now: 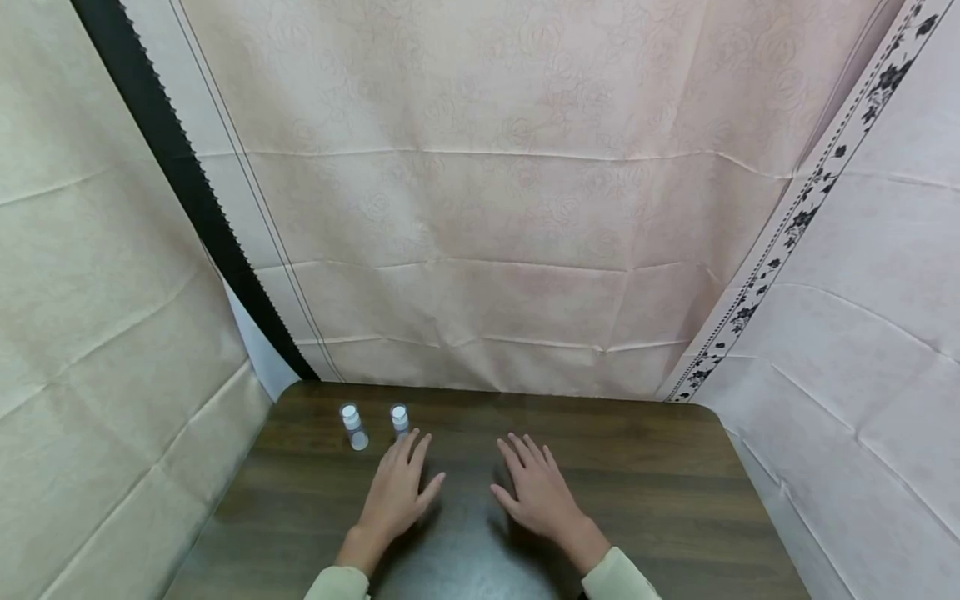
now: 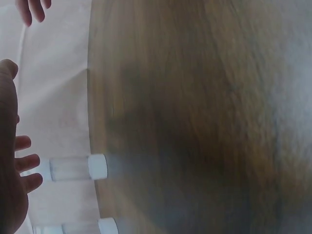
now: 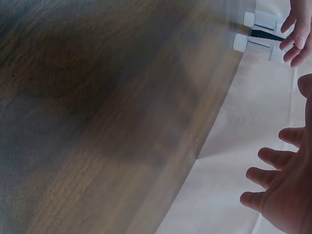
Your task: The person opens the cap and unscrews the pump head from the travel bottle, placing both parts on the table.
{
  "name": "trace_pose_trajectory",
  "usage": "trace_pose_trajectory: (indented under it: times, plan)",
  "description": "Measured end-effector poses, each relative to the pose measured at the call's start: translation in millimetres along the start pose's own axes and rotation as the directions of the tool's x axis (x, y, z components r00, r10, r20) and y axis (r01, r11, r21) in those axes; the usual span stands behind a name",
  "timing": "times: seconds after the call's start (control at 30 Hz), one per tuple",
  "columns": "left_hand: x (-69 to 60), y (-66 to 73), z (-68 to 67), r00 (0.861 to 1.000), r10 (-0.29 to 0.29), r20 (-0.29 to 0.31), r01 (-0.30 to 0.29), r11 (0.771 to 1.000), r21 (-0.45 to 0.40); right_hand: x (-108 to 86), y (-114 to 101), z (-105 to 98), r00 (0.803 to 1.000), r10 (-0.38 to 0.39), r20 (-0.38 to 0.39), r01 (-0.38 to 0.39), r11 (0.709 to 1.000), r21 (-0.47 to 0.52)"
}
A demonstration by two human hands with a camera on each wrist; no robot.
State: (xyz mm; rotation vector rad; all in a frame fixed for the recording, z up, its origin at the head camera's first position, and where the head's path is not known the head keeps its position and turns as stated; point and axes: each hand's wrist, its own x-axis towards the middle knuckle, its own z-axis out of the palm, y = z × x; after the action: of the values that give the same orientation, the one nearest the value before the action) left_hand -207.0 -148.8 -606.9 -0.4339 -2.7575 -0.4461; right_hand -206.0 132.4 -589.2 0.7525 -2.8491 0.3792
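Two small clear cylindrical containers with white ends stand near the far left edge of the table. The outer container [image 1: 354,427] shows whole in the head view; the lower part of the inner container [image 1: 400,418] is hidden behind my left hand's fingertips. My left hand [image 1: 397,487] is over the table just in front of them, fingers straight and holding nothing. In the left wrist view, its fingers [image 2: 30,162] overlap one container [image 2: 70,168] in the picture; whether they touch cannot be told. My right hand [image 1: 542,493] is to the right, its fingers extended and spread, also holding nothing.
Both hands are over a dark brown wooden table [image 1: 645,454] with rounded far corners. Pale cloth [image 1: 480,300] hangs behind it, with more cloth at the left [image 1: 112,333] and right [image 1: 862,350]. Light reflects off the tabletop between the hands.
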Motion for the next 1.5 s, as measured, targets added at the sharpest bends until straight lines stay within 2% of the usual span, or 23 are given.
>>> trace_pose_trajectory:
  times: [0.2, 0.4, 0.57, 0.83, 1.07, 1.3, 1.5]
  plan:
    - [-2.4, -15.2, -1.2, 0.998, -0.054, -0.015, 0.054, 0.998, -0.031, 5.2, -8.4, -1.1, 0.998, -0.011, 0.055, 0.011, 1.000, 0.000]
    - [-4.5, -27.8, -0.8, 0.996, -0.071, -0.060, 0.067, 0.996, -0.053, 11.4, -15.6, 1.0, 0.995, -0.038, 0.087, 0.040, 0.999, -0.021]
    - [-5.6, -35.6, -1.5, 0.990, -0.131, -0.050, 0.127, 0.989, -0.071, 14.9, -22.2, 3.3, 0.992, -0.065, 0.107, 0.069, 0.997, -0.037]
    - [-4.6, -45.2, -0.1, 0.971, -0.240, 0.019, 0.240, 0.960, -0.143, 18.1, -31.7, 5.0, 0.987, -0.111, 0.114, 0.116, 0.993, -0.034]
    - [2.2, -50.1, 1.6, 0.963, -0.269, 0.020, 0.268, 0.946, -0.182, 21.1, -38.1, 6.6, 0.985, -0.128, 0.117, 0.134, 0.990, -0.040]
    - [13.1, -55.4, 3.7, 0.943, -0.322, 0.081, 0.332, 0.911, -0.246, 22.8, -43.5, 9.3, 0.981, -0.133, 0.139, 0.138, 0.990, -0.026]
    - [20.9, -57.8, 9.2, 0.938, -0.340, 0.072, 0.345, 0.886, -0.308, 25.3, -47.0, 14.3, 0.978, -0.139, 0.154, 0.142, 0.990, -0.006]
